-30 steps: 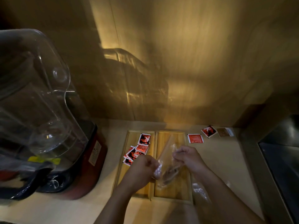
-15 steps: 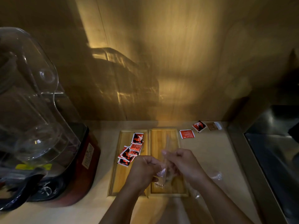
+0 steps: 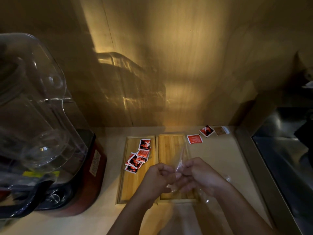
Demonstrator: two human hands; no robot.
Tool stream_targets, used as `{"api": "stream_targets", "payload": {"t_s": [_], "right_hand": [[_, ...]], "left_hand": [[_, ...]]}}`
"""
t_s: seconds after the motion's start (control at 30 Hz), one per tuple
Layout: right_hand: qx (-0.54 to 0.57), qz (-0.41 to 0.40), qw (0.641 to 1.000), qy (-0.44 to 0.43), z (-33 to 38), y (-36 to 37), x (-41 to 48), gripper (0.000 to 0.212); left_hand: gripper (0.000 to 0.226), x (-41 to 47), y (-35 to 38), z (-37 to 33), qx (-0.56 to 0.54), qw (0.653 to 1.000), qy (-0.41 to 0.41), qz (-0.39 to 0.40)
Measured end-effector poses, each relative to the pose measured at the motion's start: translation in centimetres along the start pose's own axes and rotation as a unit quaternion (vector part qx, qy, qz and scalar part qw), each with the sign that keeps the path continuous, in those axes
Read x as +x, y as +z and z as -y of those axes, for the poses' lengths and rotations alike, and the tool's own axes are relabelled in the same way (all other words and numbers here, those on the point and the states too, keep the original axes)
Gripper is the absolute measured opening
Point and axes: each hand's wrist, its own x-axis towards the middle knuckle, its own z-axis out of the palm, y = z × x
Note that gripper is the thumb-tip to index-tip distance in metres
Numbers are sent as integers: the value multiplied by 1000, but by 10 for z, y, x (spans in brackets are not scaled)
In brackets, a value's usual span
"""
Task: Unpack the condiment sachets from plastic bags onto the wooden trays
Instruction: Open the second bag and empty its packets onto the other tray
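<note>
Two wooden trays lie side by side on the counter. The left tray (image 3: 130, 189) holds several red-and-black sachets (image 3: 139, 156) in its far half. Above the right tray (image 3: 171, 146), which shows bare wood, my left hand (image 3: 156, 178) and my right hand (image 3: 201, 175) meet, both pinching a clear plastic bag (image 3: 179, 164). The bag is crumpled between the fingers, with a strip sticking up; whether anything is inside it I cannot tell.
A red sachet (image 3: 194, 139), a red-and-black sachet (image 3: 207, 131) and a brown sachet (image 3: 221, 130) lie on the counter beyond the trays. A large blender with a clear jug (image 3: 33, 116) stands at the left. Another clear bag (image 3: 227, 179) lies by my right wrist. A steel sink (image 3: 286, 158) is at the right.
My hands have drawn closer together and gathered the bag into a tighter bunch. The view has shifted slightly.
</note>
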Motion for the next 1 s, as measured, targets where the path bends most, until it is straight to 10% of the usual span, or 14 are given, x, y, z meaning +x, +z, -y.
{"api": "stream_targets", "payload": {"t_s": [0.67,0.83,1.0], "right_hand": [[-19,-19,993,-118,-11,8,1,21],[-31,-38,994,-102,-14,7,2,21],[-28,-26,993,-110,-12,1,-1,18]], "left_hand": [[21,8,-13,-1,111,992,25,49],[18,13,-8,7,452,876,166,-31],[15,12,-8,7,274,951,133,56]]}}
